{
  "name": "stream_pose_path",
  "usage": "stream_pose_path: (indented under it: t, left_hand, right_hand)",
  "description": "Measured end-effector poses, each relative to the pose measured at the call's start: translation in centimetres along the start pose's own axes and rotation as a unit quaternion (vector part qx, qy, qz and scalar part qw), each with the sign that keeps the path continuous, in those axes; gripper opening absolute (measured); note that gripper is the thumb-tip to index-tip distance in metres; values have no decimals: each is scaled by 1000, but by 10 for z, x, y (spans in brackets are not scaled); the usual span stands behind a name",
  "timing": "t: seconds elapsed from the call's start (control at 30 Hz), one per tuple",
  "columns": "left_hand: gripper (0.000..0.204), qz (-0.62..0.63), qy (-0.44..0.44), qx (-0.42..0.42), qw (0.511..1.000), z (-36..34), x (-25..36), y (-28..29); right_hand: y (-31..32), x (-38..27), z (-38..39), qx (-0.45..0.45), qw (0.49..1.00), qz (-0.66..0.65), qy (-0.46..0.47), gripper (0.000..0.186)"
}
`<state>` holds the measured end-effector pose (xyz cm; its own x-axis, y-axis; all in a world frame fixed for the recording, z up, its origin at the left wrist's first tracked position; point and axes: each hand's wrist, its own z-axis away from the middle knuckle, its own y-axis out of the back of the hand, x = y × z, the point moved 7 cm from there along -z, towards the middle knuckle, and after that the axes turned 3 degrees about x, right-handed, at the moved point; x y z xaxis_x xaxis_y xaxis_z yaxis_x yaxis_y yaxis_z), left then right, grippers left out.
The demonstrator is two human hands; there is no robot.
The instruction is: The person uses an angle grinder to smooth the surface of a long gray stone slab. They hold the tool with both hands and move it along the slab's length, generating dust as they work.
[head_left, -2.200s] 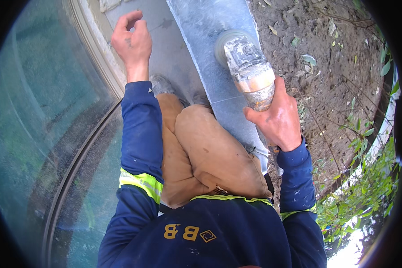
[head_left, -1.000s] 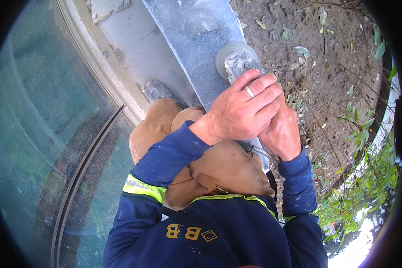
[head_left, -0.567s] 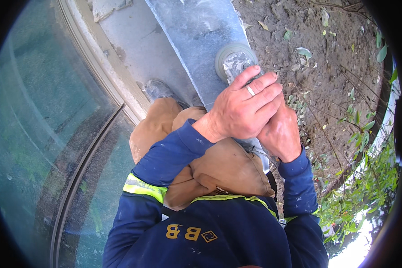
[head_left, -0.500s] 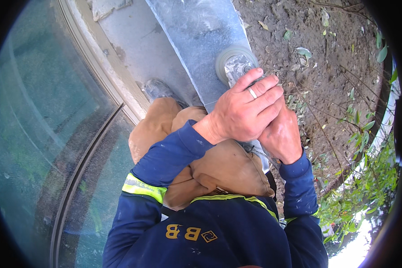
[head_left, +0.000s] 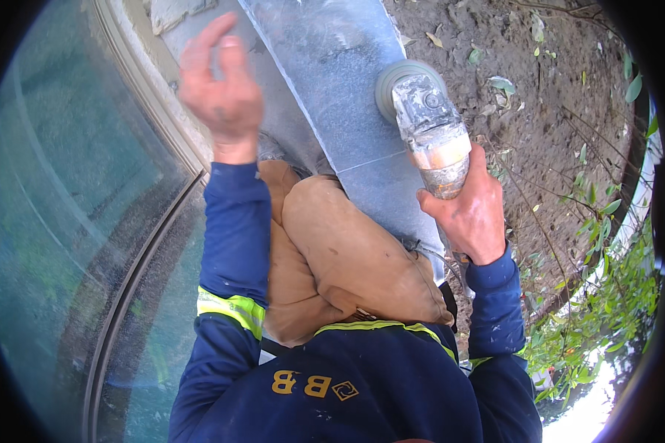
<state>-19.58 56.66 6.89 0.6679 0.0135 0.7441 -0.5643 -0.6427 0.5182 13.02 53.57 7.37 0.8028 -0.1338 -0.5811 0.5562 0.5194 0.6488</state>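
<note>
My right hand (head_left: 471, 210) is wrapped round the body of a dusty angle grinder (head_left: 430, 129). The grinder's round grey disc (head_left: 389, 90) lies over the right edge of a long bluish-grey stone slab (head_left: 347, 96); whether it touches the stone I cannot tell. A thin line crosses the slab near its lower part. Off to the left, my left hand (head_left: 222, 92) is raised over the grey ledge beside the slab, fingers apart and holding nothing. It is slightly blurred.
A large glass pane (head_left: 66, 221) with a frame (head_left: 151, 96) stands along the left. Bare soil (head_left: 524, 111) with fallen leaves runs down the right side, with thin twigs and green plants (head_left: 606, 295) farther right. My bent knees in tan trousers (head_left: 347, 244) are close below the slab.
My left hand has let go of the grinder area and swung up to the left. The grinder, in my right hand, has shifted slightly right and away from me.
</note>
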Motion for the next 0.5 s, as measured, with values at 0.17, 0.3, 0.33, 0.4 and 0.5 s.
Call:
stream_pose_path:
  t: [0.17,0.3,0.33,0.4,0.5]
  left_hand:
    - [20,-16,89,59,994,-7,-47,11]
    - [20,-24,63,42,997,-4,-46,4]
    - [20,-25,64,38,997,-3,-47,3]
    - [20,-28,70,37,997,-4,-47,2]
    - [21,-35,47,36,998,-4,-48,2]
  right_hand:
    - [0,-1,-1,12,1000,15,9,75]
    - [0,-1,-3,14,1000,20,-2,75]
    - [0,-1,-3,13,1000,23,1,76]
    - [0,-2,-1,10,999,30,8,76]
    - [4,2,-6,37,999,24,0,76]
